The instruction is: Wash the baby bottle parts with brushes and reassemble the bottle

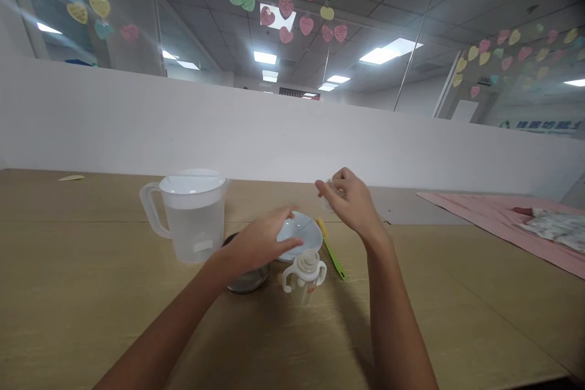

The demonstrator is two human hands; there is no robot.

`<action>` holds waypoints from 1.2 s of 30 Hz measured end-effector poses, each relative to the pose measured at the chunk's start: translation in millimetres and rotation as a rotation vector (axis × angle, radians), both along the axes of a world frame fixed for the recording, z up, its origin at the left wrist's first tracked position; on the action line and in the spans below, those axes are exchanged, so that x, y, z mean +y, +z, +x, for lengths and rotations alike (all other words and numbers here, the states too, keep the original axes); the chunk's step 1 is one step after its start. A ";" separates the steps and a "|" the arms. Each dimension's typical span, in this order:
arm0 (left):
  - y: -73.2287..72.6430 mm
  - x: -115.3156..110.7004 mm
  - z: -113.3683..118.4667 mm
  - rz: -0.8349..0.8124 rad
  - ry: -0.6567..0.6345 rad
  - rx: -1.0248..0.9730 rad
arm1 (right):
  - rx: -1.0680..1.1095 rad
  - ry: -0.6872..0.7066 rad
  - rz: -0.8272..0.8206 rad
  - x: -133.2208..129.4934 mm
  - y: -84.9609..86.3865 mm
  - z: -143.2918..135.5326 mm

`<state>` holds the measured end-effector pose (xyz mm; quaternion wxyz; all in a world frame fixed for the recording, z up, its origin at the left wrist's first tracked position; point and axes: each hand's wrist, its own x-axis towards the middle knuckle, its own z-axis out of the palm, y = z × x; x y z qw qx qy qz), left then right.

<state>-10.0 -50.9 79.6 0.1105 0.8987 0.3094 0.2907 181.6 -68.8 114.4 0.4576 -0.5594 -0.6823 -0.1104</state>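
Perhaps, dipping, the open, apparently empty left hand [267, 234] could topple the lower-centre bottle [305, 273]; the right hand [350, 201] pinches a clear piece [329, 183].

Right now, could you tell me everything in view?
Handled baby bottle: 1, clear and white, centre
Bowl: 1, white, behind bottle
Round dish: 1, dark, left of bottle
Pitcher: 1, translucent, left of dish
Brush: 1, green and yellow, right of bowl
Cloth: 1, pink, right
Patterned fabric: 1, whitish, on cloth
Flat piece: 1, pale, far left
Table: 1, tan, foreground
Partition: 1, white, behind table
Heart notes: many, multicoloured, above partition
Ceiling lights: several, white, top
Small item: 1, clear, in right hand
Left hand: 1, bare, by bowl
Right hand: 1, bare, raised
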 end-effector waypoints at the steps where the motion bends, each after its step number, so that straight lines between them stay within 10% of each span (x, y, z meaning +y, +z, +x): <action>1: -5.9 0.2 4.9 -0.024 -0.052 0.058 | 0.024 -0.016 -0.008 -2.3 1.2 4.0; 7: -36.9 2.9 27.5 -0.053 -0.257 0.138 | 0.074 0.073 -0.151 -18.5 7.3 8.6; 21: -21.0 4.4 19.6 -0.254 -0.277 0.195 | -0.206 0.238 -0.582 -33.1 10.9 10.9; 36: -53.7 36.5 19.2 -0.742 -0.300 -0.131 | -0.262 0.275 -0.663 -15.8 -0.8 4.9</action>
